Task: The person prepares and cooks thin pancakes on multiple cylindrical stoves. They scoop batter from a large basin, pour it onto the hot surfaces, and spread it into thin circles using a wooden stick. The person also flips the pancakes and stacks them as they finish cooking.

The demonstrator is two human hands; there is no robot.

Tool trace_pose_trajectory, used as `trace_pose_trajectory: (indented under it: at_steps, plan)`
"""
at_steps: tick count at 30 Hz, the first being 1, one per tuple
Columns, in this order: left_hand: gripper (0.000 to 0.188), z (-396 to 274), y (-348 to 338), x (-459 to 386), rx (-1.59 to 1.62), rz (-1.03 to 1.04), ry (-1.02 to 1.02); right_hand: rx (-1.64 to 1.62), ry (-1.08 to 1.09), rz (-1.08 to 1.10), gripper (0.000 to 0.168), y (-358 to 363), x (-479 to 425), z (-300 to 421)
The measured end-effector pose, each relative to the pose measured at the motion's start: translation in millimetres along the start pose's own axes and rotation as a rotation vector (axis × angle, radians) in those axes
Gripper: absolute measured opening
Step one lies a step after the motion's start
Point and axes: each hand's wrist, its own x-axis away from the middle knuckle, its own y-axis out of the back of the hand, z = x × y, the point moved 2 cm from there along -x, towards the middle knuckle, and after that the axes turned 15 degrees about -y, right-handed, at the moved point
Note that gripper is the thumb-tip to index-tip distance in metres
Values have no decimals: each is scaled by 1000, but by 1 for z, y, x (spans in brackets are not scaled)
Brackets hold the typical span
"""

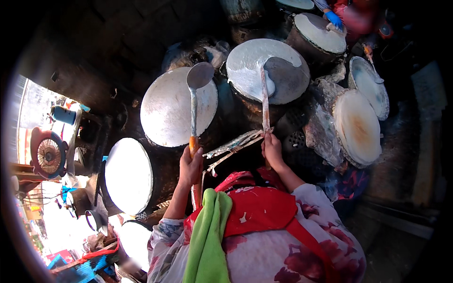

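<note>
My left hand (pixel 191 165) grips the orange part of a long-handled ladle (pixel 200 75), whose round bowl is raised over a pale round griddle (pixel 170 106). With my right hand (pixel 271 150) I hold a batter-smeared wooden handle (pixel 264 102). Its far end rests among white batter (pixel 247 79) on the round griddle (pixel 288 81) ahead. The batter covers the far and left parts of that griddle in a curved sheet, and grey surface shows at its right. Whatever is at the handle's far end is hidden by batter.
More round griddles stand left (pixel 129 177) and right (pixel 359 127). Batter-crusted sticks (pixel 237 141) lie between my hands. At the upper right, a co-worker's blue-gloved hand (pixel 333 20) touches another griddle (pixel 318 33); a hand there holds a long tool over a pan (pixel 368 86). A fan (pixel 49 152) stands far left.
</note>
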Motion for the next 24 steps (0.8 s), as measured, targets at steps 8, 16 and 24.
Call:
trace_pose_trajectory:
  at_steps: [8,16,24]
  plan:
    - [18,-10,-10,-12,34,40,-6,459,279,-135,28,-5,-31,3]
    - [18,-13,-20,-17,36,80,24,749,462,-252,20,8,-1,12]
    - [21,-17,-36,-28,10,103,48,556,316,-261,20,79,-19,-9]
